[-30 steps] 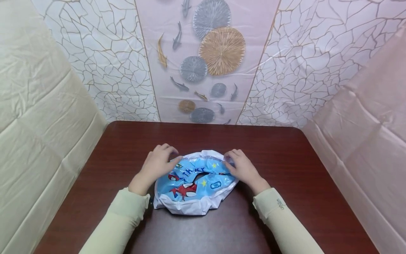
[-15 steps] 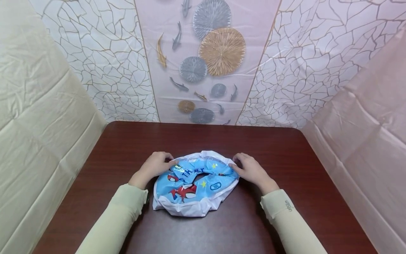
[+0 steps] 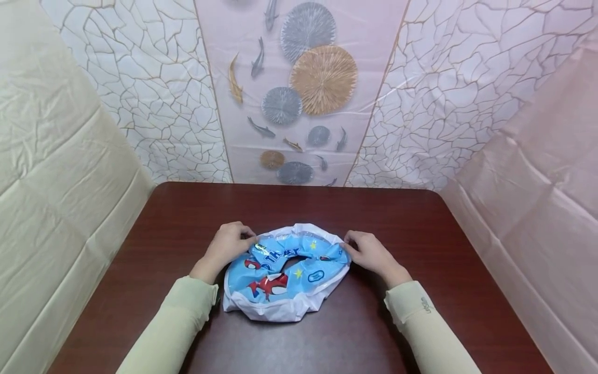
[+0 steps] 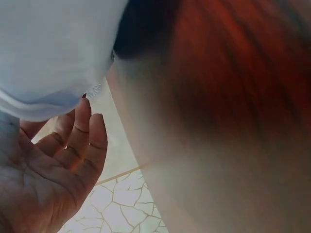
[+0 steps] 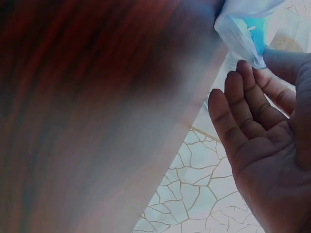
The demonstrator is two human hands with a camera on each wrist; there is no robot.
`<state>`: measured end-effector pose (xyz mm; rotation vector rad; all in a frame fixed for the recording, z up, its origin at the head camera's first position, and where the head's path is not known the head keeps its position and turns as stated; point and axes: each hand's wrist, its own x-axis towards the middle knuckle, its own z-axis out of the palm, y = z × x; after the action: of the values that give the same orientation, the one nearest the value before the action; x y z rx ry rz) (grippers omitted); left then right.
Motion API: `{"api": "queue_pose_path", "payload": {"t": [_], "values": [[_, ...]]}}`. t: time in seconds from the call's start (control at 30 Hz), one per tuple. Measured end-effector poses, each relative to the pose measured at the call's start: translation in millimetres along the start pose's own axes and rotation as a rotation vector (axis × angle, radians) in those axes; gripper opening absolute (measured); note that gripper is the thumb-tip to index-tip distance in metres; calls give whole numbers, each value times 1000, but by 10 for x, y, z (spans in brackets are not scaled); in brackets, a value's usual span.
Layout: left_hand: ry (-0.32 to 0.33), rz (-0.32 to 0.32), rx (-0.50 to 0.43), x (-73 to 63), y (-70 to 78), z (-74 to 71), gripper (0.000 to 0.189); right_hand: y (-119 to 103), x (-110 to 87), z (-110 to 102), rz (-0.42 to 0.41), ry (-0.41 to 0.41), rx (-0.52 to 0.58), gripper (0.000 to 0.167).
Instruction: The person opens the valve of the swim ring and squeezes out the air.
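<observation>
A limp, wrinkled swim ring [image 3: 261, 285] lies on the table, blue on top with red cartoon figures, yellow stars and lettering, white along its outer edge. Its narrow centre hole shows dark. My left hand [image 3: 227, 244] pinches the far left edge, thumb on top; in the left wrist view the white underside [image 4: 53, 53] hides that thumb and part of the index finger. At the far right edge, my right hand [image 3: 371, 254] pinches the ring between thumb and index finger. The right wrist view shows this pinched edge [image 5: 243, 41], with the other fingers [image 5: 226, 119] loosely bent.
The dark red-brown table [image 3: 299, 202] reaches back to a patterned wall cloth [image 3: 299, 130]. Pale fabric [image 3: 70, 182] hangs along the left side, and more fabric [image 3: 528, 197] hangs along the right.
Over the last second my right hand has shifted right and slightly nearer, to the ring's right edge. My left hand has lowered onto the far left edge. The ring has barely moved.
</observation>
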<state>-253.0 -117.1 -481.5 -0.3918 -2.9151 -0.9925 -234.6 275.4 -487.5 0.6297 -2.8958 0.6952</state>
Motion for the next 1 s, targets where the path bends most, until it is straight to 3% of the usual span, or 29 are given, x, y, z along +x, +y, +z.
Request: {"api": "queue_pose_path", "payload": {"t": [0.17, 0.33, 1.0], "values": [[15, -4, 23, 3, 28, 21, 15, 1, -4, 35, -38, 23, -9, 5], [14, -66, 30, 9, 32, 33, 12, 24, 21, 63, -60, 28, -24, 5], [23, -149, 21, 9, -58, 27, 17, 58, 31, 38, 41, 30, -17, 10]]}}
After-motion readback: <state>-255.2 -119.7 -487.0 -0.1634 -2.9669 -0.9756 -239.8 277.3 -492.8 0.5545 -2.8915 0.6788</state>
